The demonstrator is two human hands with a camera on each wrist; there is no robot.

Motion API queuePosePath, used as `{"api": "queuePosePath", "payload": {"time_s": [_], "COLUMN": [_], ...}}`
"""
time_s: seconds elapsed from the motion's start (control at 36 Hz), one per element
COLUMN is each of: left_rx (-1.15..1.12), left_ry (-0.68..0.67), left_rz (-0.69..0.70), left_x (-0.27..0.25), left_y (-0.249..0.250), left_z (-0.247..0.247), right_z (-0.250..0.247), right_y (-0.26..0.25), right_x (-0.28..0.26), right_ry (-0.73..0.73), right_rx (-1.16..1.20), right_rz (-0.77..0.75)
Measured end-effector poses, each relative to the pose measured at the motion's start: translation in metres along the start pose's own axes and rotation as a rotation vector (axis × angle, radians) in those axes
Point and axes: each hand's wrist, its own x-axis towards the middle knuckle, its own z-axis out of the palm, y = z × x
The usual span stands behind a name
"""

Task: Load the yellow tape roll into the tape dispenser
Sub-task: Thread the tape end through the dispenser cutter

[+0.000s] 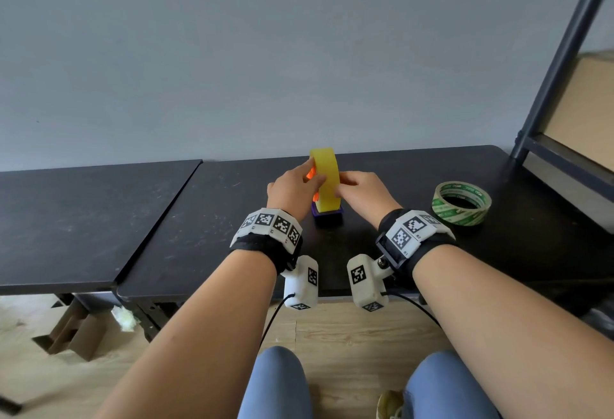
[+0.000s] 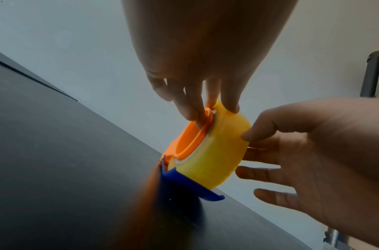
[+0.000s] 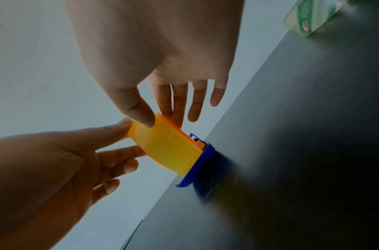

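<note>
The left hand's fingertips [image 2: 231,108] pinch the top of the yellow tape roll [image 1: 327,183], with two fingers pressed on the orange hub [image 2: 190,135] that fills the roll's core. On the roll's other side, the right hand [image 1: 360,192] grips it between thumb and forefinger, its remaining fingers loosely spread. The left hand [image 1: 292,191] steadies the near face. The roll stands upright on edge, its lower part sitting in the blue base of the tape dispenser [image 1: 327,216], which rests on the black table [image 1: 199,226]. Judging by this, the roll is already on the hub and lowered into the cradle; what seems left is seating it fully and perhaps drawing the tape end toward the cutter, which cannot be made out. A green tape roll [image 1: 461,202] lies flat on the table, well right of the dispenser.
</note>
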Motion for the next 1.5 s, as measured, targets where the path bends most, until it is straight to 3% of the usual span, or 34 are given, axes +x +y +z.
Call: {"api": "queuePosePath", "payload": {"time_s": [0.47,1.03,1.31,1.5], "left_rx": [-0.062,-0.145,-0.117,-0.137], "left_ry": [-0.047,0.019,-0.1,-0.067], "left_rz": [0.033,0.046,0.044,0.048], "left_x": [-0.001,0.009,0.008,0.008], "left_y": [-0.003,-0.005,-0.007,-0.006], "left_z": [0.0,0.007,0.005,0.005], "right_z": [0.005,0.001,0.004,0.002], "right_y": [0.005,0.007,0.008,0.006], "right_x": [0.005,0.006,0.006,0.008], "right_ry": [0.0,-0.002,0.002,0.025], "right_rx": [0.027,0.188,0.211,0.215], "right_rz": [-0.011,-0.046,-0.038,-0.031]}}
